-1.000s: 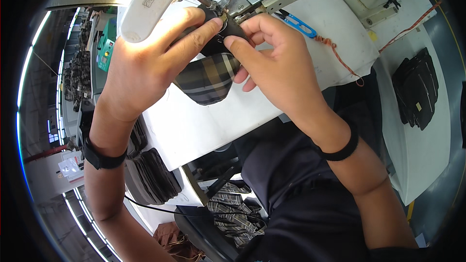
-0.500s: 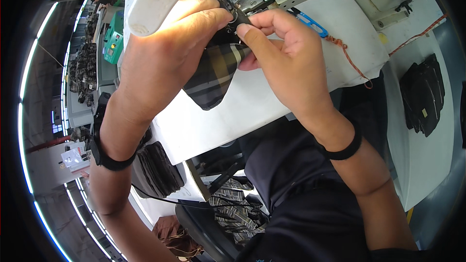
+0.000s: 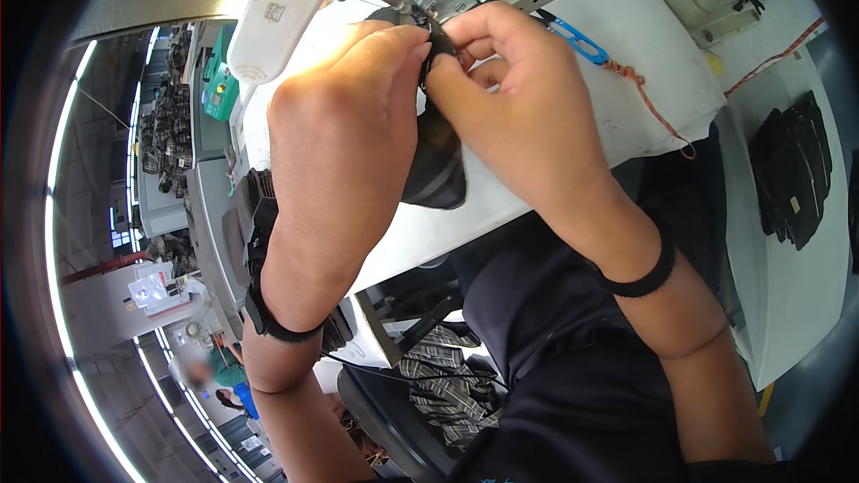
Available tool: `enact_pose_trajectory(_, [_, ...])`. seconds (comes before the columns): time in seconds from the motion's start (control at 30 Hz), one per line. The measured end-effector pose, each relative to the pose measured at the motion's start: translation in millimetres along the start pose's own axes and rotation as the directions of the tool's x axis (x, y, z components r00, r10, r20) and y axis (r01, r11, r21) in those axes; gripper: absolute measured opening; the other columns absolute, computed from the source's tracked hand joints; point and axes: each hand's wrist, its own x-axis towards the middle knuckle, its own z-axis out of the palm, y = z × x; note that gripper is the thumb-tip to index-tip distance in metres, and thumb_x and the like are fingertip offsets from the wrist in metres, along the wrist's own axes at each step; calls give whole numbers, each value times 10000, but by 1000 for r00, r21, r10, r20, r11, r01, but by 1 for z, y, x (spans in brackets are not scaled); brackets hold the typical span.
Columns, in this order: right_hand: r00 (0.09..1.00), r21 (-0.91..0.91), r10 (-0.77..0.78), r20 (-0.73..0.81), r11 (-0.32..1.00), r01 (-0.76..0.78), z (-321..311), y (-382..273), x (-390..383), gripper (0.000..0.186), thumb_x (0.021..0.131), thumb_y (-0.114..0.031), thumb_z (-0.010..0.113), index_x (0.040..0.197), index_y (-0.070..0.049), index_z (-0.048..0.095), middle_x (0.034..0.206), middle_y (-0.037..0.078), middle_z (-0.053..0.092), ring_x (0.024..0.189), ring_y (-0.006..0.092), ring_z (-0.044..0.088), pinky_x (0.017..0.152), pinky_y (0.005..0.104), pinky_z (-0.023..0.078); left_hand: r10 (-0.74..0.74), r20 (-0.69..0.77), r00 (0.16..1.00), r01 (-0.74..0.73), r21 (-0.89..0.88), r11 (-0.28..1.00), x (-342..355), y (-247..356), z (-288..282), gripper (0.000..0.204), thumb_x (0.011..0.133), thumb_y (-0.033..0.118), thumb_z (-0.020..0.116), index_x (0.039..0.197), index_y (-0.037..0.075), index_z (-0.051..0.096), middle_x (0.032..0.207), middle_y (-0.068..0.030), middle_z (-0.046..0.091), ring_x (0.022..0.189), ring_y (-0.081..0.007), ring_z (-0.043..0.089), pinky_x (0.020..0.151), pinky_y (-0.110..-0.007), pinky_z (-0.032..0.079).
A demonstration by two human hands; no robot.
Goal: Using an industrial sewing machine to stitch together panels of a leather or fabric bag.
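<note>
A dark plaid fabric piece (image 3: pixel 437 172) hangs below my fingers over the white work table, largely covered by my hands. My left hand (image 3: pixel 344 116) is closed, its thumb and forefinger pinching the piece's dark upper edge close to the metal parts of a sewing machine (image 3: pixel 291 13). Touching the same edge from the other side, my right hand (image 3: pixel 523 98) has its thumb and curled fingers closed on it. The two sets of fingertips almost meet. What lies right between them is hard to make out.
Blue-handled thread snips (image 3: pixel 580 43) lie right of my right hand, tied to an orange cord (image 3: pixel 646 100). Dark fabric pieces (image 3: pixel 795 170) are stacked on a white surface at far right. Plaid cloth (image 3: pixel 452 389) sits low beside my lap. A person (image 3: pixel 224 371) is in the background.
My left hand has moved right and turned over, nearer my right hand. Less of the plaid piece shows, and its visible lower part has shifted right. The view has also shifted slightly.
</note>
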Motion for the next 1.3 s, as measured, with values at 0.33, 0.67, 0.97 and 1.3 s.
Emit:
enact_pose_trajectory(0.33, [926, -556, -376, 37, 762, 331, 1, -8, -7, 246, 817, -54, 696, 985, 54, 553, 854, 231, 660, 823, 376, 714, 694, 434, 594, -124, 55, 991, 126, -28, 992, -2, 3, -16, 138, 913, 29, 729, 1046, 21, 763, 889, -142, 723, 708, -298, 709, 657, -364, 538])
enact_pose_trajectory(0.67, [951, -627, -251, 182, 715, 309, -12, -28, -1, 95, 846, -45, 631, 886, 26, 584, 778, 230, 677, 768, 425, 683, 659, 465, 523, -152, 75, 985, 162, -143, 976, 0, 2, -18, 135, 938, 52, 743, 1062, 12, 776, 768, -135, 681, 607, -223, 653, 600, -308, 505])
enact_pose_trajectory(0.97, [978, -318, 15, 209, 947, 54, -17, -21, -4, 165, 896, -84, 627, 802, 36, 565, 684, 269, 626, 711, 463, 677, 645, 536, 528, -467, 240, 851, 511, -583, 632, -9, -19, -8, 175, 955, 41, 752, 1102, -51, 777, 953, -54, 762, 822, -82, 661, 742, -226, 526])
enact_pose_trajectory(1.3, [985, -257, -41, 169, 963, 84, -16, -12, -8, 224, 981, -81, 608, 814, 25, 502, 610, 194, 485, 496, 300, 426, 519, 416, 363, -503, 541, 674, 707, -670, 227, -4, -42, -11, 275, 997, 114, 716, 1215, -52, 733, 1071, -89, 761, 899, -114, 699, 828, -252, 563])
